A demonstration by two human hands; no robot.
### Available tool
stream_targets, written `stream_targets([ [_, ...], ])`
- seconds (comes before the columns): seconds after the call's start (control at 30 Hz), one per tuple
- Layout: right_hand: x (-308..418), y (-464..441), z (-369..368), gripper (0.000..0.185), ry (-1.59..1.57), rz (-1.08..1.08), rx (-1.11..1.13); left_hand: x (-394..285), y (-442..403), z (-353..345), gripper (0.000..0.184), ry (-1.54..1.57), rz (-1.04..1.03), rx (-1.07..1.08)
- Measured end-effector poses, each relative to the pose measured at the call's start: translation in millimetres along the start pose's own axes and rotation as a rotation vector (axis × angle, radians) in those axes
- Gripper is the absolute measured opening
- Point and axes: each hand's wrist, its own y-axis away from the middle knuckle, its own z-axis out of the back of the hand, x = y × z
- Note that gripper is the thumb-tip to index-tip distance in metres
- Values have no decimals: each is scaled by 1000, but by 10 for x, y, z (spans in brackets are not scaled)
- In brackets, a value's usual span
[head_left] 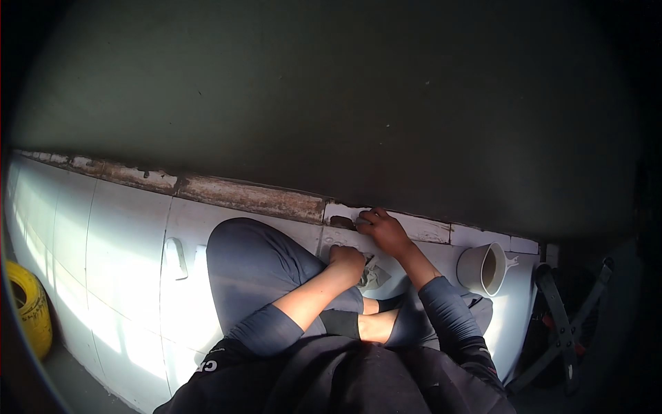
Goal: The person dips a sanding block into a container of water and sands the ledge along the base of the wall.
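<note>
My right hand point(383, 231) is at the low skirting strip point(431, 228) along the wall, its fingers bent and pressed together around something small that I cannot make out. A dark patch point(342, 222) shows on the strip just left of those fingertips. Lower and to the left, my left hand point(347, 265) is closed on a crumpled grey cloth point(373, 274), which hangs out at its right side above my crossed legs.
A pale bucket point(480, 269) stands on the tiled floor point(131, 276) to the right. Beyond it is a dark metal frame point(565, 331). A white object point(176, 259) lies left of my knee. Yellow rings point(34, 317) are at the far left. The dark wall point(310, 103) rises ahead.
</note>
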Motion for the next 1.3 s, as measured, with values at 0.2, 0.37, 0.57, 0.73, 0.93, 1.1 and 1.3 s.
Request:
stream_targets([
  [0.2, 49, -176, -119, 24, 0, -95, -123, -20, 2, -41, 25, -8, 25, -33],
  [0.37, -14, -36, -27, 25, -21, -24, -37, 50, 22, -84, 25, 5, 32, -2],
  [0.57, 12, -8, -17, 26, -7, 17, -10, -8, -42, -43, 25, -3, 24, -4],
  [0.73, 25, -186, -135, 24, -65, -89, -110, -10, -79, -97, 26, -4, 21, 8],
  [0.93, -8, -62, -45, 27, -89, -41, -46, 36, -11, -67, 27, -1, 37, 21],
  [1.1, -15, 10, -48, 28, -72, -19, -42, 2, -80, -74, 27, -6, 41, 24],
  [1.3, 99, -266, -133, 26, -73, -73, -159, -10, -15, -47, 26, -20, 27, 5],
])
